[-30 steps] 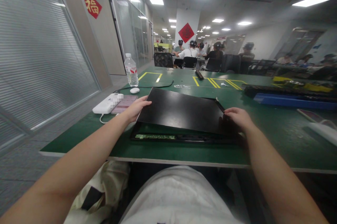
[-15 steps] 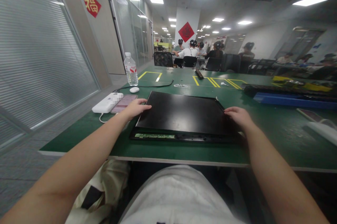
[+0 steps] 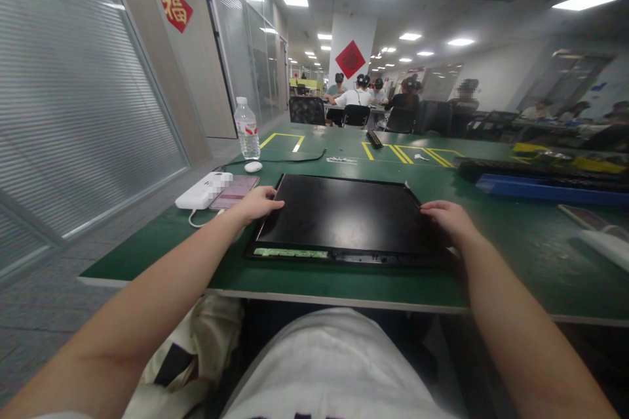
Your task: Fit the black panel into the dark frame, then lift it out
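Note:
A flat black LCD screen panel lies in a shallow black frame near the table's front edge. Along the frame's near side, a narrow green circuit board shows at the left. My left hand grips the panel's left edge, its thumb on top and the fingers curled at the side. At the right edge, my right hand has its thumb and fingers pinched together on the panel's rim. The undersides of both grips are hidden.
Left of the panel are a white power bank, a phone, a small white case and a water bottle. A blue-edged black part lies at the right. Several people sit at tables behind.
The panel's far edge has come down and toward me, so the frame's far rim now shows behind it. Both hands keep their places at its sides.

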### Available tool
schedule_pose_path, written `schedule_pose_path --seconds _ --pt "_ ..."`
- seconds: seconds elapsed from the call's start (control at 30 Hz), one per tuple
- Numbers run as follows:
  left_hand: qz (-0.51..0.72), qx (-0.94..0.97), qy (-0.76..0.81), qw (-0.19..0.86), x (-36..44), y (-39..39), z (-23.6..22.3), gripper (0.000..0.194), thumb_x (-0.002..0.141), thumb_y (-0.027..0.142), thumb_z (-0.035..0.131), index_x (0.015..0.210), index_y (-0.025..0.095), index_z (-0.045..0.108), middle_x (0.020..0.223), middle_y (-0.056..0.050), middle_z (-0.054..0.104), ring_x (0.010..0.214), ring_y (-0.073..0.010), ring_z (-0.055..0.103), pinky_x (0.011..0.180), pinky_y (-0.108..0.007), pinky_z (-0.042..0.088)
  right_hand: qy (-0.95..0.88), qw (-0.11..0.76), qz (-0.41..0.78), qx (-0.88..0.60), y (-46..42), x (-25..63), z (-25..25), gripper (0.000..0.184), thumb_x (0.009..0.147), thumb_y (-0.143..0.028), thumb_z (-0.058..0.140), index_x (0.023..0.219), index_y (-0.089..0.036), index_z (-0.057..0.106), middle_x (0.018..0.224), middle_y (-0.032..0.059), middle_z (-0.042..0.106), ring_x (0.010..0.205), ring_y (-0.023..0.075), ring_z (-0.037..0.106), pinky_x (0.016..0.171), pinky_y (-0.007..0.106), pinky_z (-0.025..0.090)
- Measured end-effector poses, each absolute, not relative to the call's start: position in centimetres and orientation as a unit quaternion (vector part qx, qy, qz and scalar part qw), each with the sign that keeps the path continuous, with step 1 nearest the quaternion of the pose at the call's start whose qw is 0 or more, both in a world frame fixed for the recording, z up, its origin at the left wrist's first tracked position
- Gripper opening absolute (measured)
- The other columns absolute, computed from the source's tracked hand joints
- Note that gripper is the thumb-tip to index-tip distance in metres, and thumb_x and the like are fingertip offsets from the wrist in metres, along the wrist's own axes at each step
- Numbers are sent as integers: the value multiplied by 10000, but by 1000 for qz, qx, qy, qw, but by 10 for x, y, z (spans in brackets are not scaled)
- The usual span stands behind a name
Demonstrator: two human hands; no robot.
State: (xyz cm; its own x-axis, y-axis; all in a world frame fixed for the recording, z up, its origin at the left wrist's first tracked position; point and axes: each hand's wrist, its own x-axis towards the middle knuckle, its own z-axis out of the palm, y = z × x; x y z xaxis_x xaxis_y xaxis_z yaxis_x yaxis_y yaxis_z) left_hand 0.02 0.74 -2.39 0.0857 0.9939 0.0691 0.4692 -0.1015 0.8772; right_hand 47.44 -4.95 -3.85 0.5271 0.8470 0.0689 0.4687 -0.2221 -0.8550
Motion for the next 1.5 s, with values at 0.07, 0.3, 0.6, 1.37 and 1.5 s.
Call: schedule_pose_path --seconds 0.07,0.3,0.6,1.37,1.5 --pt "360 639 576 361 1 7 -24 369 476 386 851 746 186 698 830 -67 748 865 -311 692 767 -392 525 -438 449 218 -748 -49 475 -39 126 646 -201 697 754 -195 762 746 48 722 627 155 556 647 295 433" --pt "350 639 584 358 0 5 -24 397 485 379 844 793 177 697 840 -54 751 882 -306 704 770 -370 534 -446 445 220 -745 -49 478 -42 166 633 -236 700 778 -191 766 772 55 732 626 154 556 639 296 441" --pt "323 644 615 321 7 -2 -15 230 572 281 786 753 190 676 793 -42 734 869 -282 705 731 -321 529 -443 444 220 -748 -51 473 -37 120 640 -216 701 745 -196 756 780 57 735 634 157 566 648 298 457" --pt "350 642 599 326 -5 16 -30 275 542 408 763 707 202 688 791 -43 734 889 -291 686 815 -365 512 -466 421 177 -758 -50 478 -42 137 637 -250 697 752 -210 761 710 47 722 630 176 584 628 306 440" --pt "355 643 597 322 -6 18 -31 280 561 415 751 717 190 694 778 -54 735 872 -292 686 832 -382 514 -468 420 179 -757 -48 479 -44 140 647 -245 692 763 -212 763 756 50 735 653 178 594 655 309 446"
